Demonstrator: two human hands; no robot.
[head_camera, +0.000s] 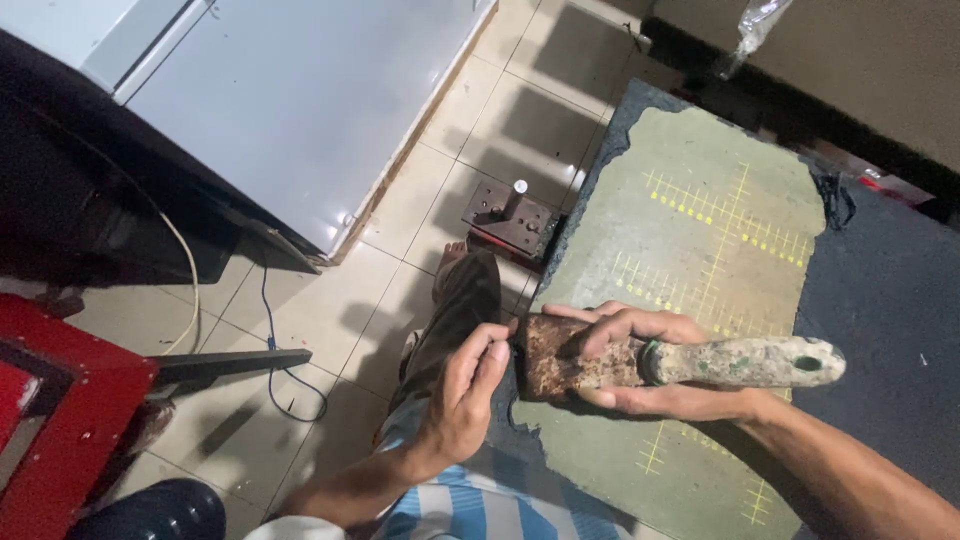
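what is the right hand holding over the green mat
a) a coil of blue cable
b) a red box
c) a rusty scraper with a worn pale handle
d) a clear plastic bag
c: the right hand grips a rusty scraper above the green mat, its pale handle pointing right, while the left hand touches its blade edge.

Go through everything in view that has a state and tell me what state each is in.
Scraper: rusty blade, worn handle, lying sideways over the mat.
Right hand: closed around the scraper.
Left hand: fingertips at the blade's edge.
Cutting mat: worn, edges ragged.
Metal block: resting on the floor tiles.
Blue cable: loose on the floor.
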